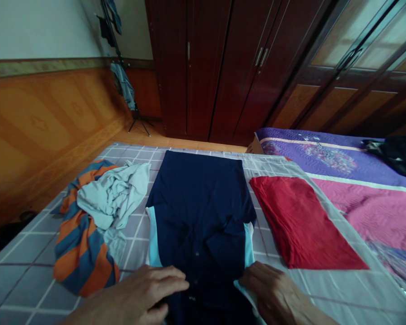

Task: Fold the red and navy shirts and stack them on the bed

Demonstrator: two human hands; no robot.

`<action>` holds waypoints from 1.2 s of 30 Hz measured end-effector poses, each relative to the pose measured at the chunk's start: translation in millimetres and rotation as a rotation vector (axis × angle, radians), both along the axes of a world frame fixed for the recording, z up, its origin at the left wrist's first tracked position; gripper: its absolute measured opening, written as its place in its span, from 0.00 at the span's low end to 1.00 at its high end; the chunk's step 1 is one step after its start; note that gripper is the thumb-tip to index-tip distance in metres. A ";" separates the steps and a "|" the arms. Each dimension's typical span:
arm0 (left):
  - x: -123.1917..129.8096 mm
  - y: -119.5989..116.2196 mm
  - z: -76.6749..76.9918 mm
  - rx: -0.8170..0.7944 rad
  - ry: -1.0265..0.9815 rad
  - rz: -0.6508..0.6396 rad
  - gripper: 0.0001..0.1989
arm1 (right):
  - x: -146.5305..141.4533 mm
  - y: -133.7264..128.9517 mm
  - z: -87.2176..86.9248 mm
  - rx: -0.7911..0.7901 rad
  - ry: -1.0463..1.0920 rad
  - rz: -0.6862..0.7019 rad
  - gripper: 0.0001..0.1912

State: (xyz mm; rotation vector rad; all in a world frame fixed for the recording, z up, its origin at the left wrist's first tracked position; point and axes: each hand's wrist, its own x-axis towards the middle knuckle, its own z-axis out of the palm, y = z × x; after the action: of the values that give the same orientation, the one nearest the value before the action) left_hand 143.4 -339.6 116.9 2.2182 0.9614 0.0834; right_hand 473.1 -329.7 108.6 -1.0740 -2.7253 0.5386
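Observation:
A navy shirt (203, 203) with light blue side strips and small buttons lies face up, spread on the bed in front of me. My left hand (145, 289) rests at its near left side, fingers stretched over the fabric and thumb apart from them. At the near right edge, my right hand (274, 286) has its fingers closed on the shirt's light blue trim, which is slightly lifted there. The shirt's nearest end runs out of the picture.
A folded red garment (307, 221) lies to the right. On the left are a crumpled pale grey garment (118, 192) and an orange-and-blue striped one (84, 243). Beyond the checked sheet (135, 225) stand a dark wardrobe (206, 67), a clothes stand (120, 58) and a purple-pink bed cover (355, 194).

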 end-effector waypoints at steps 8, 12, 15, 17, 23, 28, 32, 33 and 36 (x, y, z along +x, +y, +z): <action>-20.6 86.2 -10.8 0.198 0.045 0.203 0.22 | -2.3 63.3 -18.4 0.329 0.033 -0.158 0.19; -23.7 127.7 -63.9 0.446 0.243 0.330 0.31 | -9.1 99.0 -63.5 0.391 -0.086 -0.240 0.29; -28.1 137.6 -84.1 0.445 0.387 0.411 0.38 | -9.3 108.7 -91.4 0.440 -0.157 -0.303 0.35; -30.5 139.7 -86.9 0.421 0.432 0.428 0.40 | -7.5 108.9 -102.0 0.468 -0.171 -0.324 0.36; -35.3 159.4 -92.7 0.500 0.457 0.526 0.44 | -3.7 105.5 -108.2 0.492 -0.135 -0.340 0.35; -38.9 174.3 -107.8 0.532 0.437 0.555 0.42 | -5.9 107.3 -107.0 0.460 -0.100 -0.340 0.34; -35.7 164.1 -89.7 0.561 0.394 0.553 0.36 | -5.0 103.1 -94.7 0.424 -0.038 -0.341 0.33; -34.3 155.9 -80.4 0.589 0.346 0.518 0.33 | -2.8 98.8 -89.7 0.423 -0.012 -0.342 0.32; -30.6 115.8 -50.9 0.640 0.181 0.280 0.26 | 10.0 74.6 -73.9 0.425 0.038 -0.288 0.26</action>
State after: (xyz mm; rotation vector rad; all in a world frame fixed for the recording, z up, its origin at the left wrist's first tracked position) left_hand 112.8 -223.8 66.1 2.6758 1.5048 0.3686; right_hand 483.1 -255.1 34.6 -1.2800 -2.4275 -0.0623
